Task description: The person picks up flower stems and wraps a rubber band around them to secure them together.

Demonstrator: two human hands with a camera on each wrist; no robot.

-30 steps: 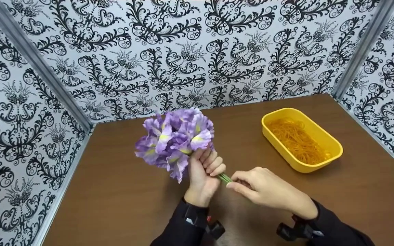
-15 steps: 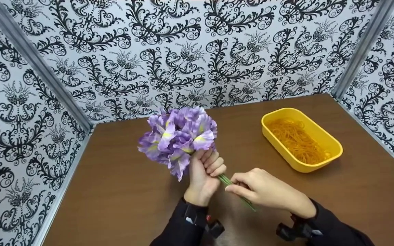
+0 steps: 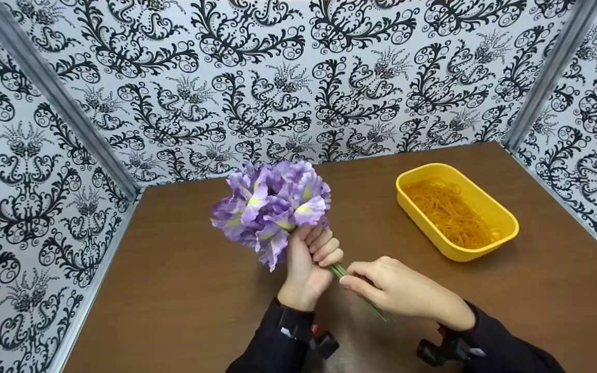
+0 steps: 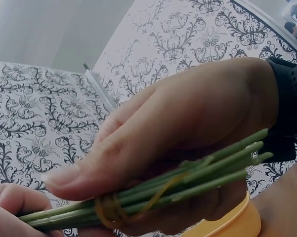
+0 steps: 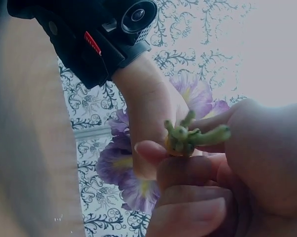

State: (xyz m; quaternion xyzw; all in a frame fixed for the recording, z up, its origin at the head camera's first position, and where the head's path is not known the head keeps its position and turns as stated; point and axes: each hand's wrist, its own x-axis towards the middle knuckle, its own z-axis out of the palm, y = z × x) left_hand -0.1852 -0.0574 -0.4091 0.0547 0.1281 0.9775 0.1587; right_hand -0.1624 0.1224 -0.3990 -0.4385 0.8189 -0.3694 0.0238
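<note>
Brown table [image 3: 184, 290], wrist-view-only rubber band [image 4: 108, 210] binding stems [image 4: 188, 180]

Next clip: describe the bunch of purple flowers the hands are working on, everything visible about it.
The bunch of purple artificial-looking flowers has ruffled lilac petals with yellow-white patches, on thin green stems. It is held above the brown table, blooms pointing away. The left hand grips the stems just below the blooms; the right hand pinches them lower down. An orange rubber band wraps the stems.

Bouquet [image 3: 272, 210] left of tray [image 3: 506, 220]
</note>
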